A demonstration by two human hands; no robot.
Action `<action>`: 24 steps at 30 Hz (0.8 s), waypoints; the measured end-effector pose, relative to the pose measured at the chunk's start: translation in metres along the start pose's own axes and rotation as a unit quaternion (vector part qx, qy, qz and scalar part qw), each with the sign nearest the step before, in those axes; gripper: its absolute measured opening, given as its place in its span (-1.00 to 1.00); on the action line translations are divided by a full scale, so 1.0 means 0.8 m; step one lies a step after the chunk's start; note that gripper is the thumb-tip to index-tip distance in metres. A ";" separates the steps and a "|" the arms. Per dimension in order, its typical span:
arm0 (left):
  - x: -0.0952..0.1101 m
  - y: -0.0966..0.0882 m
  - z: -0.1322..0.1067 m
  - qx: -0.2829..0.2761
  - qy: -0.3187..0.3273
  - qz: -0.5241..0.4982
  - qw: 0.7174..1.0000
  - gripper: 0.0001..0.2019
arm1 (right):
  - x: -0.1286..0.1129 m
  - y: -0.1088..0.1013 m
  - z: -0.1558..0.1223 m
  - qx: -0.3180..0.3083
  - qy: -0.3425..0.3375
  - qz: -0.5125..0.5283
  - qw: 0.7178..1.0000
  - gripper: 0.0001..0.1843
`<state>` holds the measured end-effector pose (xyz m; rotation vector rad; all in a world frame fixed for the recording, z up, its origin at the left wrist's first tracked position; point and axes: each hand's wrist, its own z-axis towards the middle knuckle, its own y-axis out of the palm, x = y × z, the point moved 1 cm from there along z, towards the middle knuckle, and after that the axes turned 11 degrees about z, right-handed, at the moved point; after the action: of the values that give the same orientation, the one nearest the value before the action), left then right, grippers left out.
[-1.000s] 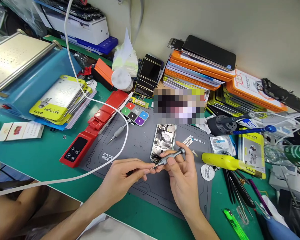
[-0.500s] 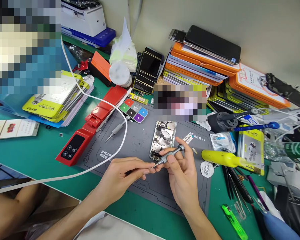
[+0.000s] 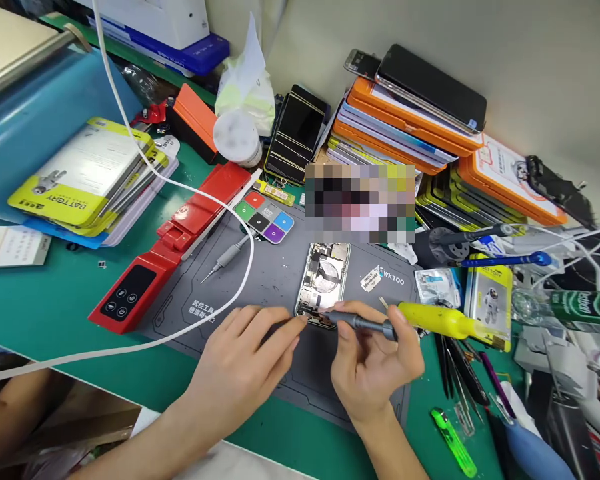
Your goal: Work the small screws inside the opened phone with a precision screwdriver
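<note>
An opened phone (image 3: 325, 277) with its inner parts exposed lies on the grey work mat (image 3: 280, 360). In my right hand (image 3: 375, 360) is a grey screwdriver (image 3: 363, 322), held nearly flat, its front end over the lower end of the phone. The tip is too small to make out against the phone's parts. My left hand (image 3: 250, 350) is closed, fingers bent together, with fingertips at the phone's lower left corner. Whatever lies between those fingertips is hidden. A second grey screwdriver (image 3: 225, 258) rests on the mat at the left.
A white cable (image 3: 180, 338) loops across the mat left of my hands, near a red device (image 3: 135, 293). A coloured screw pad (image 3: 265, 219) sits behind. Right of the phone are a razor blade (image 3: 372, 279), a yellow bottle (image 3: 435, 320), tweezers (image 3: 455, 373) and a green cutter (image 3: 453, 442).
The screwdriver has moved down to the phone's lower end and tilted flatter. My left fingertips have let go of its tip and sit by the phone's corner. The view has shifted slightly.
</note>
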<state>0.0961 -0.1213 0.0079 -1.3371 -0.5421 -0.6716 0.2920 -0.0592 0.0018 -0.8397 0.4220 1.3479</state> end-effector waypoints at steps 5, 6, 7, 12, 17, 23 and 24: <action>-0.005 0.000 0.012 0.005 0.098 0.164 0.982 -0.68 | 0.003 0.012 -0.003 -0.020 -0.015 -0.022 0.999 -0.19; -0.007 0.001 0.013 0.004 0.100 0.168 0.981 -0.68 | 0.002 0.013 -0.003 -0.023 -0.016 -0.025 0.999 -0.20; -0.008 0.001 0.014 0.004 0.102 0.170 0.980 -0.68 | 0.002 0.013 -0.003 -0.027 -0.015 -0.027 0.999 -0.21; -0.009 0.004 0.015 0.003 0.106 0.176 0.979 -0.64 | 0.004 0.012 0.001 -0.026 -0.001 -0.033 0.999 -0.21; -0.010 0.005 0.017 -0.007 0.111 0.194 0.975 -0.63 | 0.006 0.011 0.004 -0.030 -0.013 -0.049 0.998 -0.21; -0.010 0.004 0.015 -0.006 0.118 0.200 0.972 -0.64 | 0.007 0.014 0.003 -0.042 -0.015 -0.056 0.997 -0.17; -0.010 0.004 0.015 -0.006 0.119 0.201 0.972 -0.65 | 0.007 0.014 0.003 -0.043 -0.016 -0.059 0.997 -0.16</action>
<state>0.0930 -0.1082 0.0022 -1.3057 -0.0678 -0.4892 0.2819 -0.0534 -0.0037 -0.9001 0.2873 1.2756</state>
